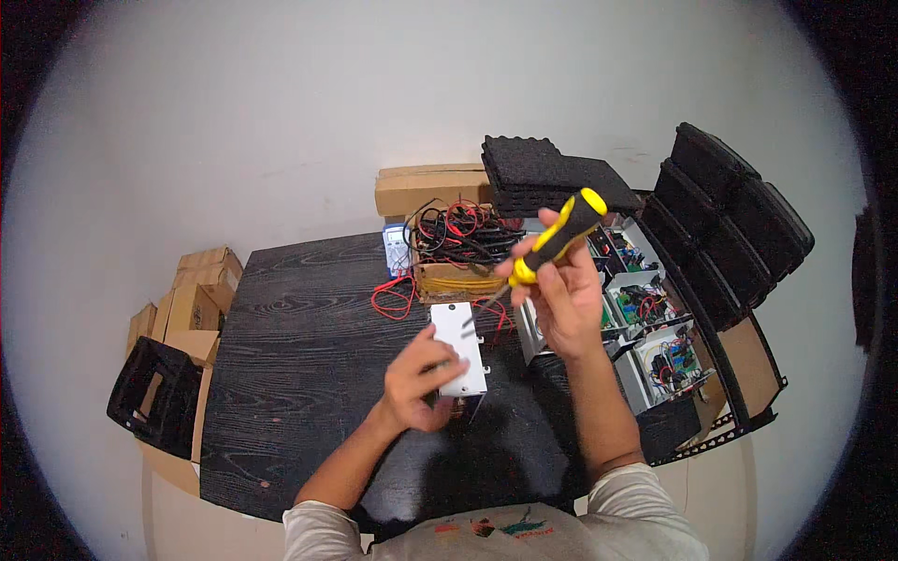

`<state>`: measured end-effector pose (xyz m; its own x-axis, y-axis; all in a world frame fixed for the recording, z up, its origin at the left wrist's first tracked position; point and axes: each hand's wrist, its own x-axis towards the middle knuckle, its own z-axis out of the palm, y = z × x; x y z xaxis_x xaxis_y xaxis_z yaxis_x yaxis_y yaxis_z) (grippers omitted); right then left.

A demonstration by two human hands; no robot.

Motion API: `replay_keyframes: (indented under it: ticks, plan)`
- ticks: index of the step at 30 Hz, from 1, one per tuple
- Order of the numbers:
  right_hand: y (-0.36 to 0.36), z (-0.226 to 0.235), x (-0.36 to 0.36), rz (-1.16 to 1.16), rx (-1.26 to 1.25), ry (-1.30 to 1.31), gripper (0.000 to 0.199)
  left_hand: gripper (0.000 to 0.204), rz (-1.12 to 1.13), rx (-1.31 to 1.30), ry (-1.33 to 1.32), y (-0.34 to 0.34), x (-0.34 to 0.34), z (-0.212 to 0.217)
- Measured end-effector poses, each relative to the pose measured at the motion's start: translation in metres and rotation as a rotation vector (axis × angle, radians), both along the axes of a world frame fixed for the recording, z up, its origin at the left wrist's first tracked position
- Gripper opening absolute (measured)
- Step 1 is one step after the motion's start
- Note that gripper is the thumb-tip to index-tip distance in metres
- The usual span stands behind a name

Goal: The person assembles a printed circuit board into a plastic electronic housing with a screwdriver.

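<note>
A screwdriver point(561, 239) with a yellow and black handle is gripped in my right hand point(568, 304), raised above the table. Its thin metal shaft slants down to the left, toward a white metal box point(455, 327) on the table. Small screws show near both ends of the box's white face, and little tabs stick out along its right side. At the box's lower left is my left hand point(418, 381), slightly blurred, its fingers apart and one reaching over the white face. Part of the box's near end is in shadow under that hand.
Behind the box, a cardboard box point(440, 285) holds tangled black and red cables. A blue and white multimeter point(397, 251) with red leads lies beside it. Several open units with circuit boards point(645, 304) fill the right side, near black bins point(725, 220). Black foam sheets point(552, 178) stand behind.
</note>
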<state>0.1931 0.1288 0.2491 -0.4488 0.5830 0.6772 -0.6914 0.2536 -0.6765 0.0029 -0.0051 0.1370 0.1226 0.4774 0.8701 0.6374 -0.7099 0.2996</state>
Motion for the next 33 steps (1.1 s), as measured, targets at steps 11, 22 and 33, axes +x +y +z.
replay_keyframes:
  ticks: [11, 22, 33]
  plan:
    - [0.030, -0.019, -0.050, -0.026, 0.076, -0.158, 0.043, 0.039, -0.096, -0.518, -0.598, 0.102, -0.061, -0.033]
    - [0.035, -0.024, -0.051, -0.026, 0.074, -0.156, 0.047, 0.031, -0.199, -0.499, -0.585, 0.083, -0.043, -0.022]
    - [0.035, -0.026, -0.053, -0.019, 0.082, -0.166, 0.048, 0.028, -0.126, -0.517, -0.553, 0.079, -0.038, -0.029]
